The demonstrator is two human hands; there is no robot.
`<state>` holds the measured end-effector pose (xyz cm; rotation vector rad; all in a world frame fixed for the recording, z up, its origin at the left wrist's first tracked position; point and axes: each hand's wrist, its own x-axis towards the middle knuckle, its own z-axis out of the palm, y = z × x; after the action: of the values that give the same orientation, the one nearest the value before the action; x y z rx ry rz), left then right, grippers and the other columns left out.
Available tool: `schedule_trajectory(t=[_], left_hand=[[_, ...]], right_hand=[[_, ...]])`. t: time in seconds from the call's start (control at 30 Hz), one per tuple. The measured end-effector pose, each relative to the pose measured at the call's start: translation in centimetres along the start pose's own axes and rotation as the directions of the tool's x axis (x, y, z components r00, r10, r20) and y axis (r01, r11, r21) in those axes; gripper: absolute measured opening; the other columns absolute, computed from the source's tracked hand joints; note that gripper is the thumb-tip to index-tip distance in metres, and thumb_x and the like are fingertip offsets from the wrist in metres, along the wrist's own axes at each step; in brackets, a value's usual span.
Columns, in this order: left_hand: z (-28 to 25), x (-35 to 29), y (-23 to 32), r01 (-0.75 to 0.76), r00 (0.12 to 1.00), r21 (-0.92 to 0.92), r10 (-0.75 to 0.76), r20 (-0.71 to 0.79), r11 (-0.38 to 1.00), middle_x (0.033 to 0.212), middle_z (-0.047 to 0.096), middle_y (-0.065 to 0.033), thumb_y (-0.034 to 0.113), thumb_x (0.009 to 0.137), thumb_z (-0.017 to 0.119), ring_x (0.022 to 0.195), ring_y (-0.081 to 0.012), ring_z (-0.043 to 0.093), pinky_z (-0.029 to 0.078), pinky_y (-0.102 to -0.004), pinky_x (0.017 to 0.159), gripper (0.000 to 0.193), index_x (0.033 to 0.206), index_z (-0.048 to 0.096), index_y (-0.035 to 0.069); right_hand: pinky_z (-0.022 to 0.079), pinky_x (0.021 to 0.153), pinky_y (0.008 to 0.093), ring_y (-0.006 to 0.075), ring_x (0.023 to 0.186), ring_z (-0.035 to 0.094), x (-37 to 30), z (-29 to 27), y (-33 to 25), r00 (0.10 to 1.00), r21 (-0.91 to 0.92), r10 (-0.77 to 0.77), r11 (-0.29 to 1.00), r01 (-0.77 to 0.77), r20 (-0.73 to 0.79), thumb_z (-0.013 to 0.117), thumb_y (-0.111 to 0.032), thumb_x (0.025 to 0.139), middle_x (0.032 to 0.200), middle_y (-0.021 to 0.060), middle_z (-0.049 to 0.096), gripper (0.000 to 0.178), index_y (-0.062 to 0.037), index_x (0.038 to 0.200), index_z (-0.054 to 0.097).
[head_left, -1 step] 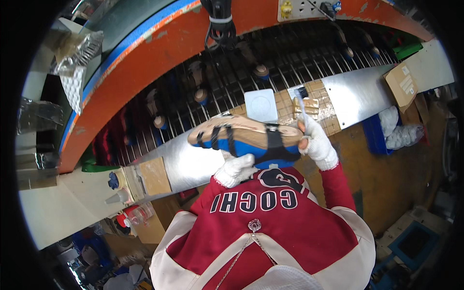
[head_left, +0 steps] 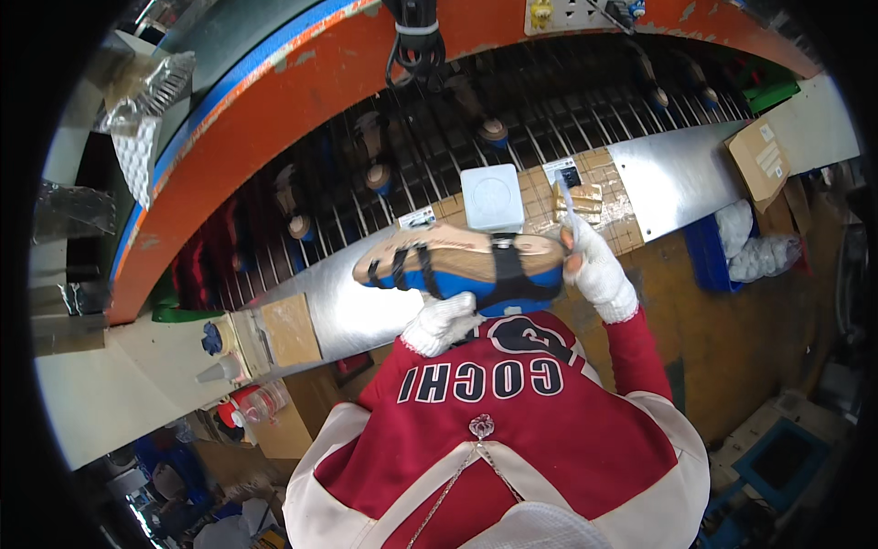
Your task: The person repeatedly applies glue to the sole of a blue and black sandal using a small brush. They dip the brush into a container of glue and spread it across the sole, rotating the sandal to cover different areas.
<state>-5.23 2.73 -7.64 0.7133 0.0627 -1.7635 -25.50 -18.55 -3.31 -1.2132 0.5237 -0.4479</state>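
A sandal on a blue last (head_left: 457, 265) lies sideways before my chest, its tan insole side tilted upward and black straps wrapped across it. My left hand (head_left: 443, 324), in a white knitted glove, is closed on its lower side; some of the fingers are hidden. At the heel end is my right hand (head_left: 599, 274), in a white glove with bare fingertips. Pinched in it is a pale-handled brush (head_left: 566, 194) with dark bristles pointing away from me, above the work ledge. Beyond the sandal sits a square whitish container (head_left: 492, 198).
Behind the ledge (head_left: 672, 183), a conveyor of metal rods (head_left: 430, 156) carries several sandals on lasts under an orange arched frame (head_left: 274, 101). A brown cardboard box (head_left: 758, 165) stands at right, above a blue bin (head_left: 713, 256) of plastic bags. Tan pads (head_left: 578, 201) lie near the brush.
The sandal has shifted slightly left, its heel end moving a little away from my right fingers. The brush has tilted slightly left. Both hands keep nearly the same place.
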Motion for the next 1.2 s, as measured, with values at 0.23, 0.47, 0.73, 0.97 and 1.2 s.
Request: schedule_trajectory(t=[0.23,0.47,0.73,0.97,1.2], left_hand=[[-4.2,-6.0,-1.1,-0.61,0.774,0.083,0.615,-0.151,0.788,0.145,0.052,-0.0096,0.028,0.076,0.083,0.137,-0.0326,0.044,0.03,-0.0573,0.115,0.077,0.142,0.049,0.008],[-1.6,-10.7,2.9,-0.95,0.07,0.291,0.985,-0.157,0.114,0.151,0.045,-0.0099,0.027,0.091,0.067,0.141,-0.0265,0.039,0.025,-0.0495,0.121,0.064,0.147,0.044,0.005],[-1.0,-9.7,4.0,-0.904,0.237,0.34,0.966,-0.107,0.26,0.144,0.05,-0.0112,0.025,0.094,0.065,0.134,-0.0259,0.045,0.031,-0.0473,0.116,0.057,0.143,0.047,0.005],[-0.6,-9.2,4.7,-0.905,0.249,0.335,0.965,-0.085,0.263,0.138,0.054,-0.0123,0.023,0.096,0.063,0.128,-0.0254,0.05,0.036,-0.0454,0.112,0.05,0.14,0.049,0.004],[-0.1,-7.8,6.0,-0.91,0.204,0.36,0.978,-0.037,0.204,0.131,0.057,-0.0135,0.022,0.098,0.06,0.121,-0.0248,0.055,0.041,-0.0435,0.108,0.044,0.137,0.052,0.004]], right_hand=[[0.044,0.072,0.0451,0.0366,0.078,0.061,-1.9,-1.9,4.3,0.992,-0.887,-0.126,0.46,0.031,-0.03,0.062,-0.022,0.093,0.084,0.0135,0.061,0.013,-0.0111,0.098,0.057],[0.038,0.074,0.0432,0.028,0.083,0.062,-0.8,-0.6,9.2,0.96,-0.993,-0.275,0.114,-0.025,-0.056,0.071,-0.027,0.083,0.084,0.006,0.063,0.012,-0.0187,0.09,0.065],[0.04,0.078,0.0448,0.0272,0.087,0.062,2.0,0.7,10.6,0.942,-0.996,-0.333,-0.093,0.012,0.043,0.074,-0.028,0.08,0.084,0.0048,0.064,0.013,-0.0192,0.087,0.068],[0.042,0.08,0.0464,0.0285,0.085,0.064,1.8,0.6,10.4,0.975,-0.994,-0.219,-0.106,0.007,0.03,0.072,-0.033,0.083,0.087,0.0065,0.067,0.018,-0.0173,0.091,0.067],[0.04,0.058,0.0318,0.0175,0.063,0.056,0.6,-1.4,11.1,0.954,-0.579,0.157,0.766,-0.281,-0.256,0.058,-0.03,0.096,0.071,0.0037,0.064,0.022,-0.009,0.093,0.065]])
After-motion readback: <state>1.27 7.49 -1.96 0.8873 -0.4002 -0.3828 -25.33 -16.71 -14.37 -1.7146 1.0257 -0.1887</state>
